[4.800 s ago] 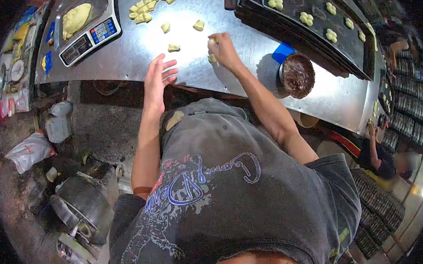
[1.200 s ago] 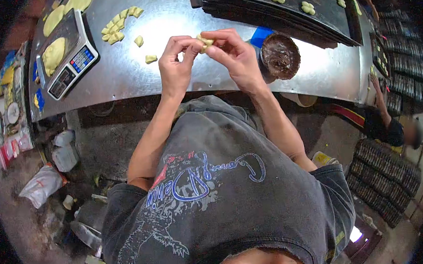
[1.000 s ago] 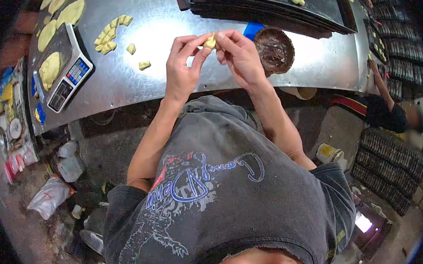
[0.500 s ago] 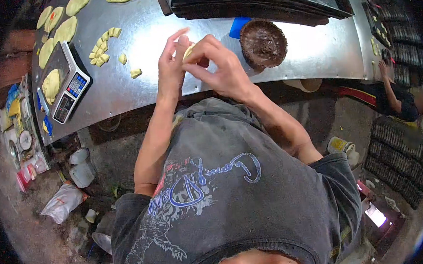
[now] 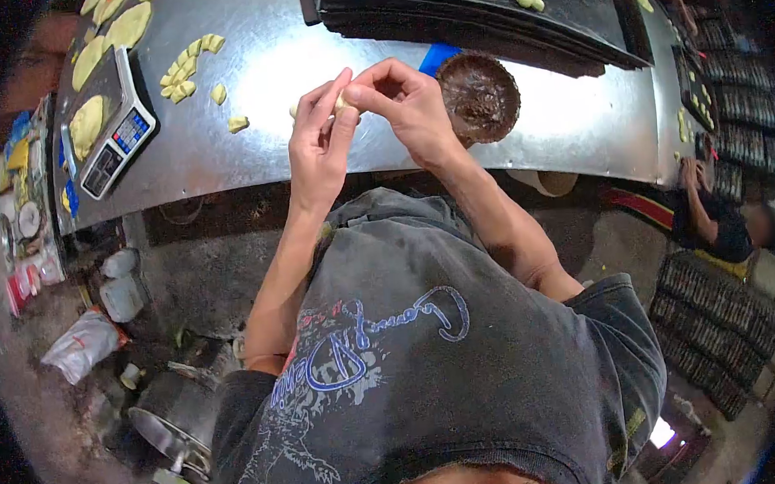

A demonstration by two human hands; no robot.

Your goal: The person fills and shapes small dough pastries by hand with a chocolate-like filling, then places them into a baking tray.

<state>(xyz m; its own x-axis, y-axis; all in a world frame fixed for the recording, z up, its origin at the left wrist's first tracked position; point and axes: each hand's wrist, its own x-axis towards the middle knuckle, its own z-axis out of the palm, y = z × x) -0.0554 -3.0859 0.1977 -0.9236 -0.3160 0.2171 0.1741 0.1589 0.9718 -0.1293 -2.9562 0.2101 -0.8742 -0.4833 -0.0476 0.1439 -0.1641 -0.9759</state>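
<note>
My left hand (image 5: 320, 148) is closed round a small piece of pale dough (image 5: 343, 101) above the metal table (image 5: 223, 163). The fingers of my right hand (image 5: 411, 112) pinch the same piece from the other side. Just right of my right hand stands a round bowl of dark brown filling (image 5: 478, 99), with a blue object (image 5: 437, 59) beside it. Left of my hands lie a loose dough piece (image 5: 237, 124), another loose piece (image 5: 219, 94) and a cluster of cut dough pieces (image 5: 183, 66).
A scale (image 5: 130, 129) bearing dough stands at the left, near flat dough sheets (image 5: 128, 25). Stacked dark trays (image 5: 489, 18) with dough clusters occupy the table's back right. Another person (image 5: 715, 222) works at the far right.
My hands have turned slightly around the dough, and more of it shows between my fingers. The view has shifted, showing more of the trays. The other person's arms have moved.
</note>
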